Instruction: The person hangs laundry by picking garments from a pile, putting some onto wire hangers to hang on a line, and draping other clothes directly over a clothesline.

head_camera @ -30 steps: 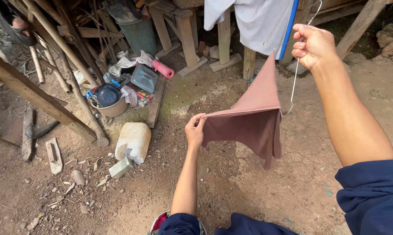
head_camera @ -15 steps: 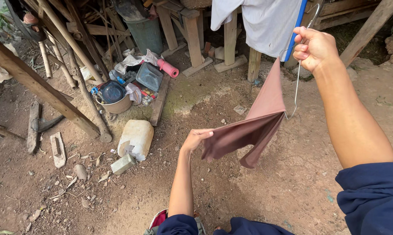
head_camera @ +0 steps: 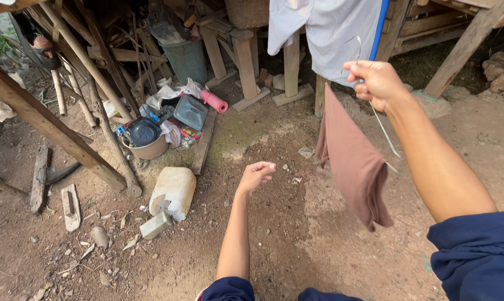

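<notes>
Cloth (head_camera: 355,161): brown, draped on a wire hanger (head_camera: 381,125). Hangs in the air above bare dirt, right of centre. Long axis runs from upper left, at the fist, down to lower right; the lowest corner points down and right, toward the blue sleeve (head_camera: 478,256). Upper end narrow, lower end wider and folded.

Hanger: thin grey wire, tilted. Hook rises above the fist; one arm slants down and right, past the cloth's edge.

Right hand (head_camera: 374,83): closed in a fist around the hanger neck, arm raised and reaching forward.

Left hand (head_camera: 256,174): empty, fingers loosely curled, palm half open. Well apart from the cloth, to its left and a little lower, above the dirt.

Shirt (head_camera: 324,33): pale grey with a blue stripe, hanging behind the fist at the top.

Posts (head_camera: 246,58): wooden, standing on flat blocks, under the shirt and left of it.

Jug (head_camera: 174,192): whitish plastic, on its side, left of the left hand. A small block (head_camera: 155,225) lies just beside it.

Basin (head_camera: 146,139): holds a dark pan, among clutter with a pink roll (head_camera: 214,102).

Bin (head_camera: 184,58): green, further back.

Poles (head_camera: 90,72): leaning timber, far left.
</notes>
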